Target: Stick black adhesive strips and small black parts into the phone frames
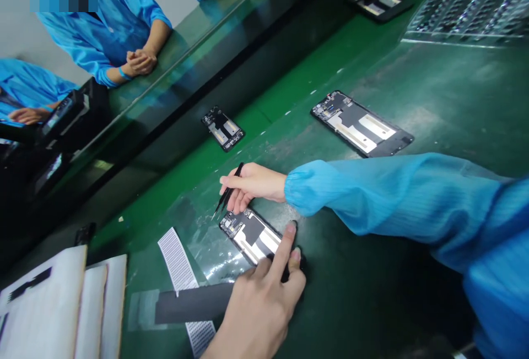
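Note:
My left hand (264,304) grips the lower end of an opened phone (253,230) lying on the green bench, its index finger and thumb over that end and hiding it. In my right hand (243,183) is a pair of black tweezers (226,196), pinched between thumb and fingers. The tweezers' tips point down beside the phone's upper left corner, and the lower fingers of that hand are close to its top edge. Circuit parts and pale metal plates show inside the phone. A dark grey strip (194,304) runs beneath my left hand, across a white printed label strip (178,260).
Another opened phone (361,125) lies beyond my right forearm. More sit on the green belt (264,111), one phone (223,129) nearest. A clear compartment tray (467,9) stands far right, white foam sheets (41,304) lower left. Co-workers in blue (111,23) are across the line.

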`<state>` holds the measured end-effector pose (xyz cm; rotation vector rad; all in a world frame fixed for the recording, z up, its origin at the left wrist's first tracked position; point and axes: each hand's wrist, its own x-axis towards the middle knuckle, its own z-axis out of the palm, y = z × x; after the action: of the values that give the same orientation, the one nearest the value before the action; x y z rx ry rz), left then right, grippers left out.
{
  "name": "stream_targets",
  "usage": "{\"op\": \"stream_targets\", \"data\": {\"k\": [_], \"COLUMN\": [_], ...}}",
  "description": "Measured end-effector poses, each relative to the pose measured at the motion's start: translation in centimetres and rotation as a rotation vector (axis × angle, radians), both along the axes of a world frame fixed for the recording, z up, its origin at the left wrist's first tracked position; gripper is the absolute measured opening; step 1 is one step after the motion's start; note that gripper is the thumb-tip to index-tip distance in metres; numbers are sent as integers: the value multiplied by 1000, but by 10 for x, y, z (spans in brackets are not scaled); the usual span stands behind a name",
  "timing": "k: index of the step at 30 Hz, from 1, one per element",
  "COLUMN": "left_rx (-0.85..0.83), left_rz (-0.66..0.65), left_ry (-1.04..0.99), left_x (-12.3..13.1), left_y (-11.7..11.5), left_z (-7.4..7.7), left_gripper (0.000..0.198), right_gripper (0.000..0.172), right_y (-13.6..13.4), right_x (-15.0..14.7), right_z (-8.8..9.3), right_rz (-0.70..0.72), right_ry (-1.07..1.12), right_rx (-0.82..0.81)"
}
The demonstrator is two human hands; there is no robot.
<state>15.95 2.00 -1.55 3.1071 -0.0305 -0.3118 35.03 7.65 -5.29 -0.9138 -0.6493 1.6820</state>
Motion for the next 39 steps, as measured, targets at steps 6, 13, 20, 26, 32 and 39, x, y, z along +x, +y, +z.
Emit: {"op": "stream_targets", "data": {"k": [6, 13, 20, 26, 32, 39], "left_rx": [-84, -120, -203, -311, -442, -180], "left_rz": [-49, -41, -66, 9, 131, 74], "left_ry": [185, 235, -104, -60, 141, -135], "left_x": [13, 11, -12, -7, 4, -45], "left_y": [1, 10, 16, 16, 25, 12], "left_z": [4, 7, -17, -11, -3, 1], "left_gripper": [39, 49, 59, 54, 66, 58], "right_gripper": [31, 31, 32, 31, 29, 28], "right_y": [0, 0, 1, 1, -2, -3], "right_x": [0, 0, 1, 2, 3, 5], "right_z": [-1, -1, 0, -2, 2, 5], "right_rz": [2, 13, 36, 28, 23, 35], "right_ry": [1, 0, -4, 29, 27, -25], "right_rx": [1, 1, 25, 29, -1, -13]}}
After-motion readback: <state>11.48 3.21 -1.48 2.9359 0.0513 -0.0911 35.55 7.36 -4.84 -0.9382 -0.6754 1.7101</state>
